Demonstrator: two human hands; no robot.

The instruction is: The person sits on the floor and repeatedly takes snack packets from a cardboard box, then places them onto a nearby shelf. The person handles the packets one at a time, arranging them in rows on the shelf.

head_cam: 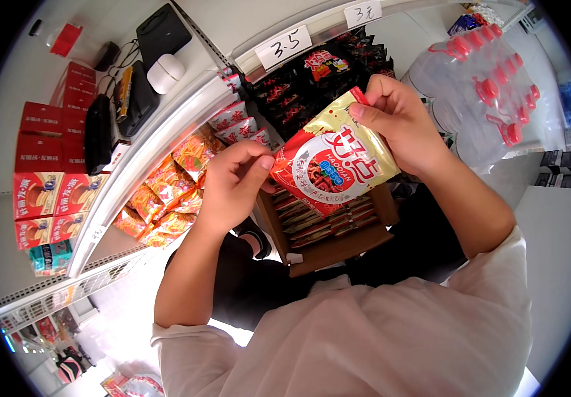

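A red and gold snack packet [337, 159] is held up in front of me, its printed face towards the camera. The thumb and fingers of my left hand [238, 181] pinch its left edge. At its upper right corner, my right hand [402, 124] grips the packet near the red sealed strip. Beneath the packet an open cardboard box [342, 243] stands between my legs, with rows of packets [310, 223] on edge inside it. Part of the box is hidden behind the packet.
Black snack packets [285, 94] and orange snack bags [166, 193] fill the lower shelf. Red boxes [42, 186], a white earphone case [165, 73] and a black device [164, 32] sit on the shelf above. Shrink-wrapped bottles with red caps [479, 94] stand at right.
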